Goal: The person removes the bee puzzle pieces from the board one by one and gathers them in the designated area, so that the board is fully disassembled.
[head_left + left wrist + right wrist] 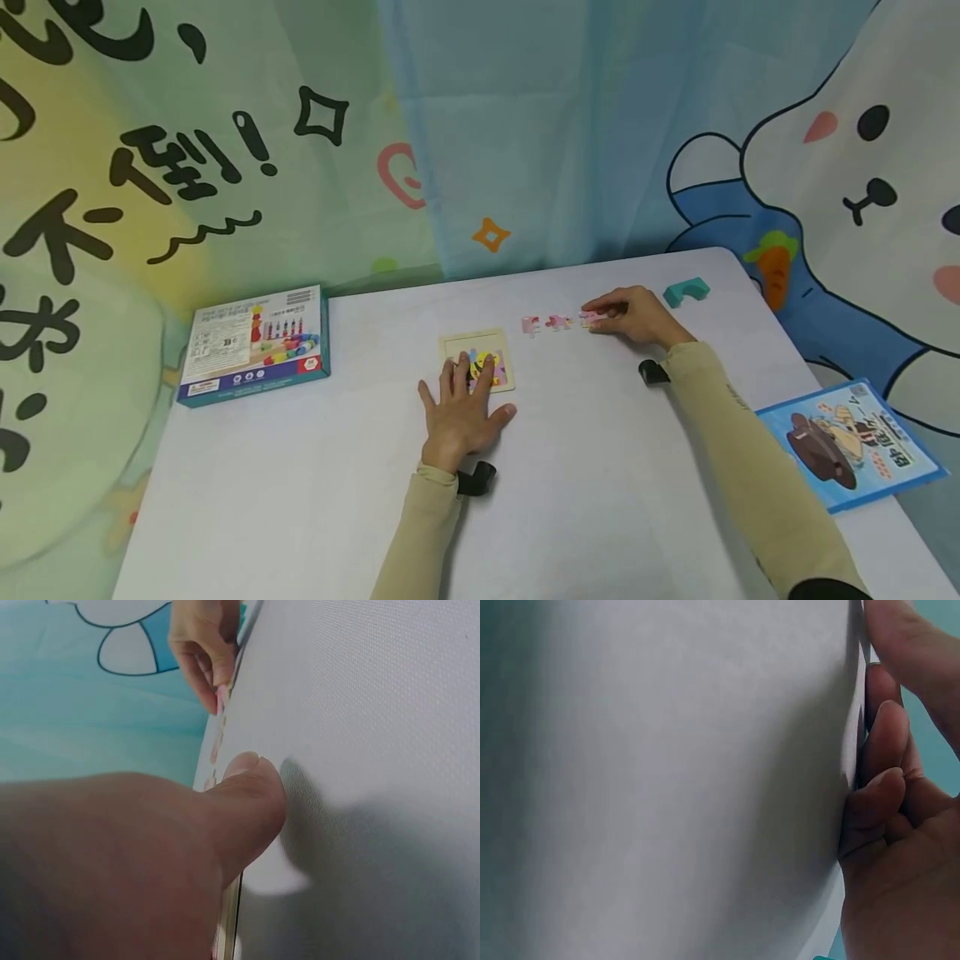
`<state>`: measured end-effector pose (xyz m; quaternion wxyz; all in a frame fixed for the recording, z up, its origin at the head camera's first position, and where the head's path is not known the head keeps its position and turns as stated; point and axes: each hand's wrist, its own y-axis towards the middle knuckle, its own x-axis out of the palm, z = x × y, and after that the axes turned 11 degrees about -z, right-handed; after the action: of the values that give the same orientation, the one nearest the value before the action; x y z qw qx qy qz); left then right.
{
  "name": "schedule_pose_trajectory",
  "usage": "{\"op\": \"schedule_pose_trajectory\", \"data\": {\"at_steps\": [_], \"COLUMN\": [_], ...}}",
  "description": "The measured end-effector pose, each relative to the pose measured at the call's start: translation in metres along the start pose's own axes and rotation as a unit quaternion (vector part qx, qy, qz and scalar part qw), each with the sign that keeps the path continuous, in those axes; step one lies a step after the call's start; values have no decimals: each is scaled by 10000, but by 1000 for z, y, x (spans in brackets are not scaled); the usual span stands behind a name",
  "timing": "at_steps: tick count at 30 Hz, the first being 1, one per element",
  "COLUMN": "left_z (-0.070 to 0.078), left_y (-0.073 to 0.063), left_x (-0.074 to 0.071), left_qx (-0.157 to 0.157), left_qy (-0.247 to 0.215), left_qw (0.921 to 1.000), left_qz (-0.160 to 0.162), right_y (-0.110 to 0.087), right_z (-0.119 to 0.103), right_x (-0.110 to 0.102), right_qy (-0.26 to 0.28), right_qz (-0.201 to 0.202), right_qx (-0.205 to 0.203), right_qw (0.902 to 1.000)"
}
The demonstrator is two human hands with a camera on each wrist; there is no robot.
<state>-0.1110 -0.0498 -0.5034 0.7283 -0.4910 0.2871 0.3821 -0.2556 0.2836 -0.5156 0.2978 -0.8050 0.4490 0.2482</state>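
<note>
My left hand (459,414) rests with spread, straight fingers on a small cream puzzle board (472,340). A yellow and black picture (489,367) shows on the board beside the fingertips, which cover part of it. Farther right, my right hand (633,317) pinches a pink puzzle piece (589,318) between thumb and fingers, close over the table. Two more pink pieces, an outer one (530,324) and a middle one (558,322), lie in a row to its left. In the right wrist view the curled fingers (885,742) show, with the piece hidden.
A teal arch-shaped block (686,291) lies beyond the right hand. At the back left of the white table (360,483) is a toy box (255,346). A blue picture booklet (855,442) lies at the right edge, partly under the right sleeve. A printed curtain (510,150) hangs behind.
</note>
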Motion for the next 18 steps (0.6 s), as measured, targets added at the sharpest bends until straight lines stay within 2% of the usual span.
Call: {"op": "schedule_pose_trajectory", "data": {"at_steps": [6, 10, 18], "left_z": [0, -1, -4], "left_y": [-2, -1, 3], "left_x": [-1, -1, 6], "left_qx": [25, 28, 49], "left_qy": [-67, -122, -140], "left_qw": [9999, 9999, 9998], "left_qz": [90, 20, 126], "right_y": [1, -1, -3], "right_z": [2, 1, -1], "right_x": [2, 2, 2], "right_qy": [-104, -101, -59], "right_qz": [-26, -76, -65], "right_qx": [73, 131, 123], "right_qw": [9999, 9998, 9999]}}
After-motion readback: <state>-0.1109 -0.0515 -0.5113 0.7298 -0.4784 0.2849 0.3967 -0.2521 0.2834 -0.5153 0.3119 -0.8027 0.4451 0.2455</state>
